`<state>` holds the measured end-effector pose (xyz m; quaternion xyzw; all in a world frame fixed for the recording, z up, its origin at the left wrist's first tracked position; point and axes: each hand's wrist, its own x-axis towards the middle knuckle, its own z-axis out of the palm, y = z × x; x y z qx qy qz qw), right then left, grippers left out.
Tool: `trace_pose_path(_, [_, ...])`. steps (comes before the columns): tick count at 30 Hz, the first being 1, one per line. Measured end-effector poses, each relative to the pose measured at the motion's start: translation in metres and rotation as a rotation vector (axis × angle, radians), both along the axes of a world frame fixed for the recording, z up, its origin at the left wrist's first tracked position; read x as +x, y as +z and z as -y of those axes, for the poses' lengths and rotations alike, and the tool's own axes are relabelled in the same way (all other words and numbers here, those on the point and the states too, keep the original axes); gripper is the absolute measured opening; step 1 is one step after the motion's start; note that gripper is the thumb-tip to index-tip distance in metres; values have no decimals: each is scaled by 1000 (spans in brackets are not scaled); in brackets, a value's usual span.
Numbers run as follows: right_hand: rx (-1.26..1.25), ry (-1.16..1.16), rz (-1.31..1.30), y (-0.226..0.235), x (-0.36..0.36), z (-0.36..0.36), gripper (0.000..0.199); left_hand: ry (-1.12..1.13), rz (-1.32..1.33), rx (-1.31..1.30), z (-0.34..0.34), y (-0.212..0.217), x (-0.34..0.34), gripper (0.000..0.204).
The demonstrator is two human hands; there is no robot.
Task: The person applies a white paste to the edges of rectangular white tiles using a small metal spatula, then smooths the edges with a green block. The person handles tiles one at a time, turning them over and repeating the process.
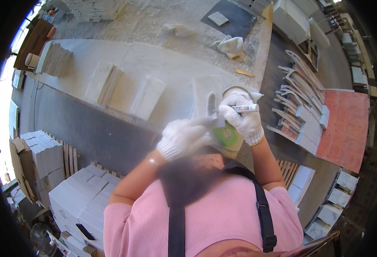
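Note:
My right hand [242, 115], in a white knit glove, grips a white marker pen [245, 108] lying across its fingers. Just beyond that hand shows part of a round rim with a pale pointed tip [256, 95]. My left hand [180, 138], gloved the same way, has its fingers stretched to the right; their tips are blurred, and I see nothing held in them. Beside the fingertips is a pale slab [200, 96] with a dark oblong patch [212, 103]. A bright green flat piece [226, 134] lies below my right hand.
On the long workbench [154, 58] lean several marble tiles [147, 96] and tile stacks [102, 81]. A crumpled white cloth [230, 46] and a yellow stick [244, 73] lie farther back. Curved pieces [298, 92] are racked at right, beside a red sheet [343, 128]. White boxes [85, 197] stand lower left.

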<state>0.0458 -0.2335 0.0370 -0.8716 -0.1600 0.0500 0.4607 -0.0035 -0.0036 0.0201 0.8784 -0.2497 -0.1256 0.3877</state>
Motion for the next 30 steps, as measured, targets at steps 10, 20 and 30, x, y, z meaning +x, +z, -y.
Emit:
trace_pose_path(10, [-100,-7,52,4,4,-2,16,6,4,-17,-1,-1,-1,29])
trace_pose_path(20, [78,-84,88,8,4,2,15,-9,-33,15,-1,1,1,29])
trace_pose_path(30, [-28,-48,-124,0,2,4,16,1,-31,4,0,6,3,33])
